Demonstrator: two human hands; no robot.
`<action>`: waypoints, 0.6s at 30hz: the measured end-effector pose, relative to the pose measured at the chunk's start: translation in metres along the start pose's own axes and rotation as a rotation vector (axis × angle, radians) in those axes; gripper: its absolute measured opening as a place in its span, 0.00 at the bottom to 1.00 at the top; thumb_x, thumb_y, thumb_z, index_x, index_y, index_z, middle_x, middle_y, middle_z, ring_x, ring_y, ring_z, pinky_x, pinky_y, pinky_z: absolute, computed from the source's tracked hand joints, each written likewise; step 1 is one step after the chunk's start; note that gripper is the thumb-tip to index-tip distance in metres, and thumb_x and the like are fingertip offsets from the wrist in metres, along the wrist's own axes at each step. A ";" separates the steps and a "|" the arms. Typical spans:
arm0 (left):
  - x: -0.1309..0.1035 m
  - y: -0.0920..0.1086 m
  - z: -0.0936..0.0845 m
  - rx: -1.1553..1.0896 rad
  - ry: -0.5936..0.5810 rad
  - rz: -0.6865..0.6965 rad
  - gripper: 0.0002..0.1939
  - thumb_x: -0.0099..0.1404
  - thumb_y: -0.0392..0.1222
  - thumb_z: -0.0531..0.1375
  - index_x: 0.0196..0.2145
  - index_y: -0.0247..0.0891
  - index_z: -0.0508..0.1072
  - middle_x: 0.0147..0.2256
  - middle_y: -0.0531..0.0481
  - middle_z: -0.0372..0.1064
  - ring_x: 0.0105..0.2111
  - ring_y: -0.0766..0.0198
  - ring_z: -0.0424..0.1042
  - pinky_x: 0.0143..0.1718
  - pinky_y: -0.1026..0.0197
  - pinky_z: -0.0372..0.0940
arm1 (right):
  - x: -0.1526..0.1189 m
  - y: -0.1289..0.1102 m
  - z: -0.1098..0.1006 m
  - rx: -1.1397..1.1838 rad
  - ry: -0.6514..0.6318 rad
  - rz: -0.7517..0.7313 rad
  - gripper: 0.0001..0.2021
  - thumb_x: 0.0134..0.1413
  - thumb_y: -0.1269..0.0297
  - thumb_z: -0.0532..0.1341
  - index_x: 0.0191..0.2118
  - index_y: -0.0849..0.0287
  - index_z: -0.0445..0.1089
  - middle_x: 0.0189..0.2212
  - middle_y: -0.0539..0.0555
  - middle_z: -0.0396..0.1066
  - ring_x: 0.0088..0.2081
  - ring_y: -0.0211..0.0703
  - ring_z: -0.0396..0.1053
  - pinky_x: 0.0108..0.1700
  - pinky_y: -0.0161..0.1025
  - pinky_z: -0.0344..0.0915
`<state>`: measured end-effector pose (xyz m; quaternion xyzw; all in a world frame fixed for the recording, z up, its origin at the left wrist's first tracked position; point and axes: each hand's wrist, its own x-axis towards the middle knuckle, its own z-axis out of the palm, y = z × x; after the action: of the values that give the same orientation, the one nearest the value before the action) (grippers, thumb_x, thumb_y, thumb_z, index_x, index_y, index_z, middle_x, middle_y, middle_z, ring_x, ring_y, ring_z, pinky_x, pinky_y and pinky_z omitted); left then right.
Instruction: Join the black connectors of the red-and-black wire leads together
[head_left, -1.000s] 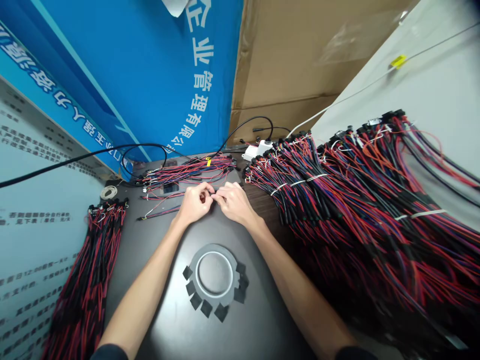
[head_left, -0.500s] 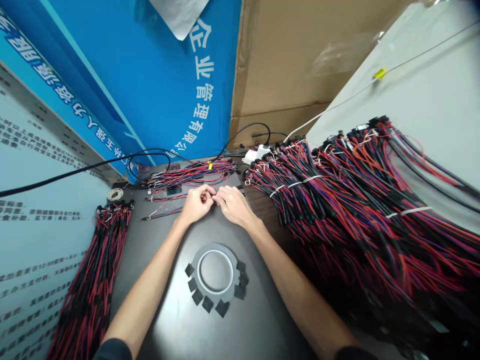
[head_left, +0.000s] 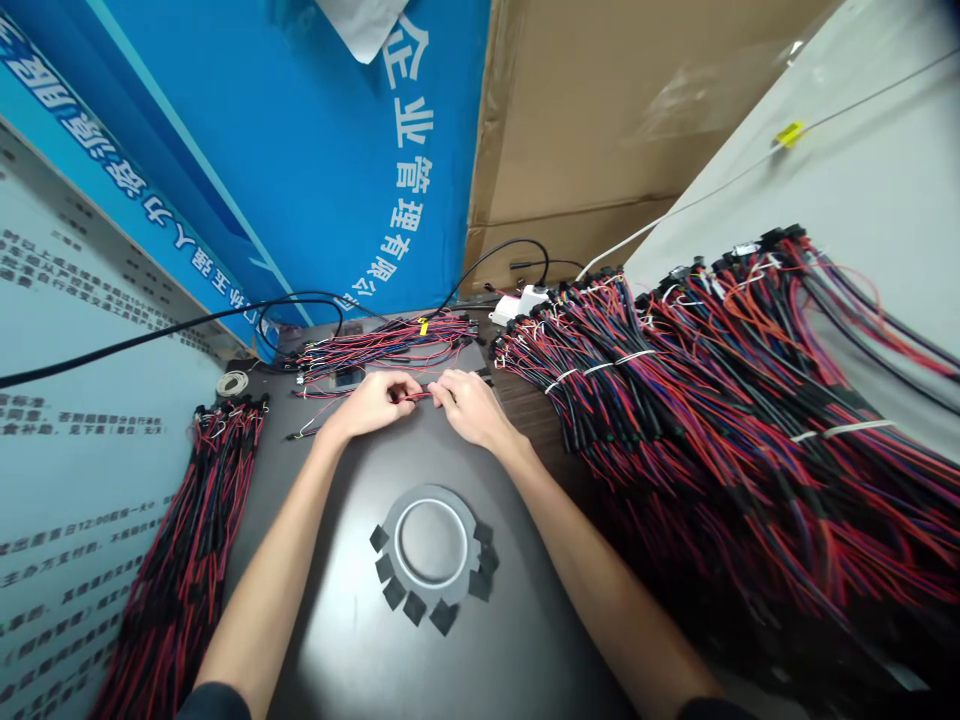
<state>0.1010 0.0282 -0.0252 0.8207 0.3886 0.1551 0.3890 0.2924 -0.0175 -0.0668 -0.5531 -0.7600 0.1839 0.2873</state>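
Note:
Between my two hands runs a red and black wire harness [head_left: 423, 395], a short stretch of it visible. My left hand [head_left: 384, 400] is closed around the left part of it, with the fingertips pinched. My right hand [head_left: 466, 402] pinches its other end; the fingers cover what lies there. Nearer to me on the dark table [head_left: 360, 650] rests a round grey ring [head_left: 433, 492], with several small black tape pieces [head_left: 415, 607] stuck along its rim and sticking outward.
Behind my hands lies a loose pile of wire harnesses [head_left: 382, 345]. Large tied bundles [head_left: 675, 370] crowd the right side, and another bundle [head_left: 214, 500] lies at the left edge. A white adapter [head_left: 517, 303] and a white cable coil [head_left: 231, 384] sit farther back.
My left hand has moved a little left, away from my right hand, and red wire now shows between them. The view has shifted slightly.

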 end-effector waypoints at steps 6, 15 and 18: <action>0.001 -0.001 -0.009 0.005 -0.008 -0.017 0.12 0.60 0.44 0.59 0.34 0.35 0.79 0.37 0.45 0.77 0.36 0.60 0.73 0.38 0.61 0.66 | 0.000 -0.002 -0.002 0.062 -0.014 0.044 0.21 0.69 0.62 0.50 0.24 0.61 0.69 0.28 0.52 0.71 0.36 0.39 0.65 0.44 0.37 0.50; -0.001 0.009 -0.010 0.049 0.025 -0.030 0.15 0.63 0.48 0.58 0.32 0.35 0.79 0.34 0.47 0.78 0.34 0.61 0.73 0.38 0.61 0.65 | 0.002 -0.005 -0.015 0.141 -0.046 0.092 0.22 0.67 0.60 0.51 0.25 0.62 0.72 0.27 0.53 0.72 0.29 0.37 0.64 0.37 0.35 0.52; -0.002 0.010 -0.013 0.048 -0.012 -0.020 0.14 0.62 0.48 0.59 0.32 0.35 0.79 0.34 0.47 0.78 0.32 0.61 0.73 0.36 0.62 0.65 | 0.004 -0.006 -0.022 0.174 -0.108 0.136 0.21 0.66 0.58 0.52 0.28 0.62 0.75 0.27 0.54 0.75 0.30 0.38 0.66 0.36 0.34 0.53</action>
<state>0.0976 0.0290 -0.0092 0.8269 0.3979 0.1370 0.3730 0.3010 -0.0168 -0.0459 -0.5657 -0.7162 0.2979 0.2797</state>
